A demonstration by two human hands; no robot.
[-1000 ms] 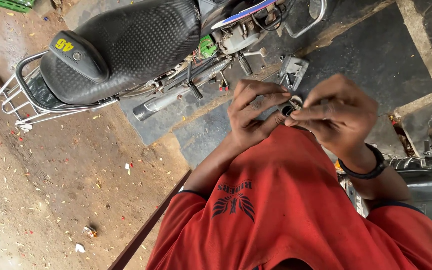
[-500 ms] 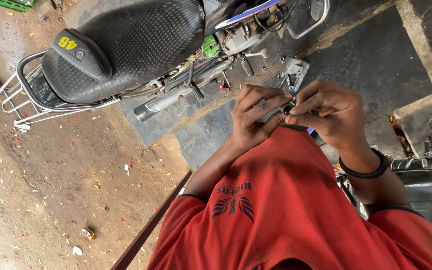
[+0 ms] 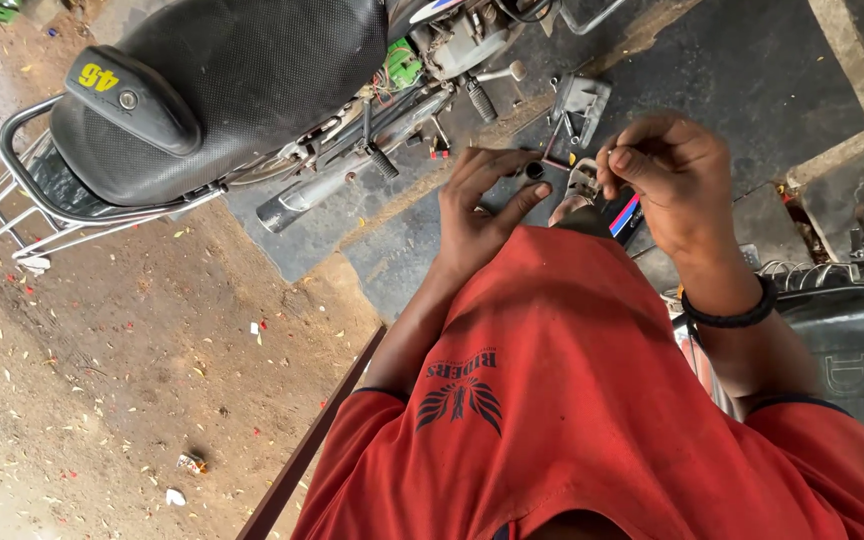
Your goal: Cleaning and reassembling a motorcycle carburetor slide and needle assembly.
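Note:
My left hand (image 3: pixel 482 215) pinches a small dark ring-shaped part (image 3: pixel 532 170) between fingertips and thumb, in front of my red shirt (image 3: pixel 572 400). My right hand (image 3: pixel 672 180) is a little to the right of it, fingers curled with thumb against forefinger; I see nothing in them. It wears a black wristband (image 3: pixel 732 312). Just beneath the right hand, a small red, white and blue panel (image 3: pixel 624 215) peeks out. A grey metal bracket (image 3: pixel 577 105) lies on the dark ground beyond the hands.
A motorcycle with a black seat (image 3: pixel 242 90), a rear rack (image 3: pixel 12 200), an exhaust pipe (image 3: pixel 322 190) and footpegs stands ahead on the left. A second black seat (image 3: pixel 852 350) is at the right. A brown bar (image 3: pixel 312 450) runs by my left arm. Littered dirt ground on the left.
My hands were together on the small part; the right hand has pulled away to the right, leaving the part in the left. The view has shifted slightly.

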